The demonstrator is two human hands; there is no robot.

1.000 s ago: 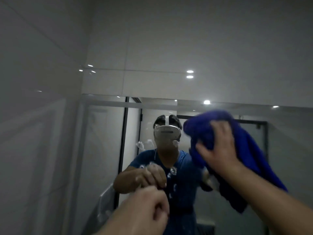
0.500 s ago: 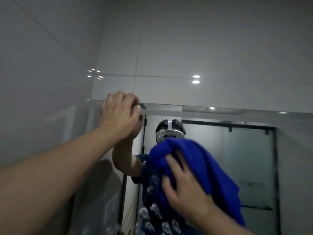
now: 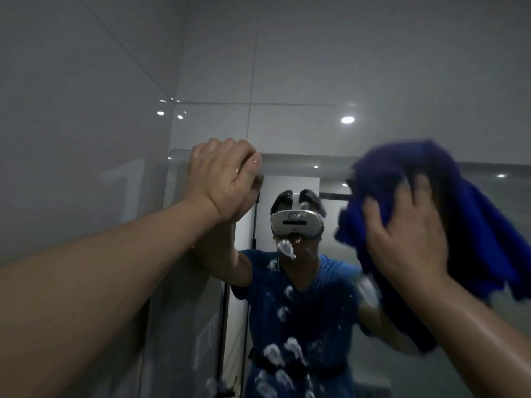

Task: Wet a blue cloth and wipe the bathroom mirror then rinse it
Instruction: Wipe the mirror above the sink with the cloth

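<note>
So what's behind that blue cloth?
The mirror: the right hand presses the blue cloth against it. Foam blobs dot the bare glass nearby; whether any lie under the cloth is hidden.

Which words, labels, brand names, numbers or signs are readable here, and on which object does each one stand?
None can be read.
Headset reflected in the mirror: no legible brand or mark.
Blue cloth: no label visible.
Wall tiles: plain, no writing.
</note>
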